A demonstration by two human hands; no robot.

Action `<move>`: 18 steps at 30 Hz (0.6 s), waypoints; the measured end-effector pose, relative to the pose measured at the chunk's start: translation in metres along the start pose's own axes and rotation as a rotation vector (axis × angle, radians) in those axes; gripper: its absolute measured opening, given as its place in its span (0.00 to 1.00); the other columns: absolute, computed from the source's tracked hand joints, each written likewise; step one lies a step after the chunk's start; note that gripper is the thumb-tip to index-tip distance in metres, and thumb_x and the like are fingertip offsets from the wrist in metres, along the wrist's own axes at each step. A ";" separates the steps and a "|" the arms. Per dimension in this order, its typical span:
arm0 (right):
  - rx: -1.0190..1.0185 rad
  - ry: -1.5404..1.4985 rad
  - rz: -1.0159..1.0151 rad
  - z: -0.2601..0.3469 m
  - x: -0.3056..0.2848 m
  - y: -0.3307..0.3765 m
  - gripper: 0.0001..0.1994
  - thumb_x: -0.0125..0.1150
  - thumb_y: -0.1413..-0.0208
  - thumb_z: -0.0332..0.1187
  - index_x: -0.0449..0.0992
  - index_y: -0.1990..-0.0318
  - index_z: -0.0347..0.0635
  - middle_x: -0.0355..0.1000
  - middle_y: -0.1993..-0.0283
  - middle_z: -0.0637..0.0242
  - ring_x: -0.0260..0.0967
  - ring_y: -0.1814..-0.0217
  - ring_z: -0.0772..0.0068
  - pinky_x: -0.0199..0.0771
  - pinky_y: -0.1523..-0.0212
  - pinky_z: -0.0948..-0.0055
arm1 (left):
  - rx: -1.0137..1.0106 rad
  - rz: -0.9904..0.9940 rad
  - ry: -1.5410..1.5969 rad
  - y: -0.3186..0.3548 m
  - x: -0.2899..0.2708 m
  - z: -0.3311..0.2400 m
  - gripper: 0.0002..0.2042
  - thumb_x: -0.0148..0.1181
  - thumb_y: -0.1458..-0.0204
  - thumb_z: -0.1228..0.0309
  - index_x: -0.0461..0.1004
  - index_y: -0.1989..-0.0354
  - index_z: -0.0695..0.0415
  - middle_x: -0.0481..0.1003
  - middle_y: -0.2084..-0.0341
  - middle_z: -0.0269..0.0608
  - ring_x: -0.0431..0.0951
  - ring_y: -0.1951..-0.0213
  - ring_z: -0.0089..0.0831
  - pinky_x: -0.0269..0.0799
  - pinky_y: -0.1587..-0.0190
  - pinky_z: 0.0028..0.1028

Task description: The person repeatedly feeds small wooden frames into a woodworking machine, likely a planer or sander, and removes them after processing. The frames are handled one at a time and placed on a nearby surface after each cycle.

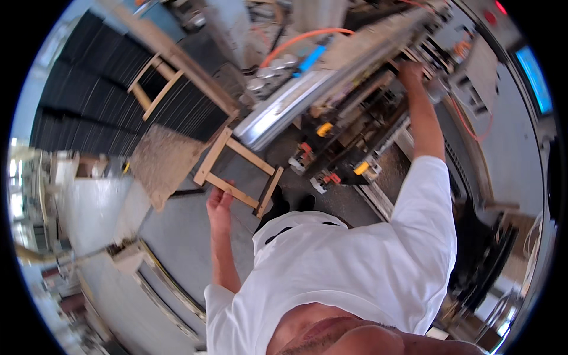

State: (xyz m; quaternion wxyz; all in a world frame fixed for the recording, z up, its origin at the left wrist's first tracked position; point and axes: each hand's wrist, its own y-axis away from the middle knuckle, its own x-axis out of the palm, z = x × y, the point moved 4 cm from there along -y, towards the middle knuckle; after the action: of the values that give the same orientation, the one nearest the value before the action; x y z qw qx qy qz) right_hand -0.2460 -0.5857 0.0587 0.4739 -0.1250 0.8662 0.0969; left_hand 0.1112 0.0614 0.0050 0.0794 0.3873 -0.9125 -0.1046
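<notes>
Looking down from a head-worn fisheye camera, the view shows a person in a white short-sleeved shirt with both arms reaching forward. The left hand is curled around the near rail of a small wooden frame, fingers wrapped over its edge, so it holds the frame rather than lying open. The frame is a plain rectangle of pale wood strips, tilted, lying just beyond the hand above a grey floor. Beside it on the left sits a rough brown board, and further out a second wooden frame rests against stacked black sheets. The right hand is stretched well away, up and to the right, touching the upper part of a long machine; whether its fingers are closed on anything cannot be told. The machine has a shiny metal rail running diagonally, with an orange hose curving above it and yellow and red fittings below. At the far right edge a blue screen glows. At the lower left, curved metal edges and pale surfaces blur toward the rim.
</notes>
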 end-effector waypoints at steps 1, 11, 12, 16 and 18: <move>0.035 -0.009 0.008 0.003 -0.005 0.004 0.15 0.62 0.51 0.36 0.79 0.54 0.47 0.78 0.54 0.58 0.76 0.53 0.49 0.66 0.52 0.32 | 0.008 -0.045 0.005 0.003 -0.010 -0.019 0.16 0.53 0.41 0.73 0.69 0.45 0.63 0.76 0.54 0.37 0.73 0.53 0.24 0.69 0.52 0.24; -0.027 -0.583 -0.591 0.028 -0.135 0.161 0.20 0.65 0.51 0.41 0.75 0.53 0.40 0.72 0.47 0.55 0.68 0.44 0.51 0.65 0.46 0.53 | 0.349 -0.051 0.284 -0.098 -0.155 -0.197 0.14 0.52 0.39 0.73 0.68 0.48 0.66 0.75 0.57 0.42 0.76 0.53 0.31 0.72 0.47 0.33; -0.066 -0.709 -0.651 0.036 -0.146 0.193 0.18 0.65 0.50 0.37 0.75 0.54 0.38 0.72 0.48 0.54 0.69 0.46 0.50 0.67 0.46 0.55 | 0.349 -0.015 0.303 -0.127 -0.173 -0.202 0.13 0.52 0.39 0.73 0.68 0.49 0.67 0.75 0.57 0.43 0.76 0.54 0.32 0.72 0.47 0.33; -0.136 -1.161 -0.550 0.096 -0.176 0.305 0.15 0.66 0.50 0.29 0.75 0.55 0.34 0.74 0.52 0.52 0.71 0.49 0.51 0.70 0.49 0.62 | 0.270 0.037 0.301 -0.238 -0.220 -0.222 0.11 0.53 0.40 0.73 0.70 0.54 0.67 0.76 0.59 0.44 0.77 0.56 0.34 0.73 0.48 0.33; -0.061 -1.290 -0.417 0.125 -0.155 0.342 0.16 0.67 0.52 0.28 0.75 0.55 0.33 0.75 0.54 0.52 0.74 0.52 0.55 0.72 0.52 0.65 | 0.209 0.033 0.272 -0.291 -0.221 -0.223 0.11 0.55 0.41 0.72 0.71 0.54 0.67 0.76 0.59 0.43 0.77 0.56 0.35 0.73 0.48 0.33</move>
State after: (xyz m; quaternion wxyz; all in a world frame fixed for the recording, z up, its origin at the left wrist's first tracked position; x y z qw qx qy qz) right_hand -0.1713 -0.2053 0.1397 0.9009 -0.2202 0.3646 0.0831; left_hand 0.5149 -0.0049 0.1328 0.1630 0.3888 -0.9056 0.0457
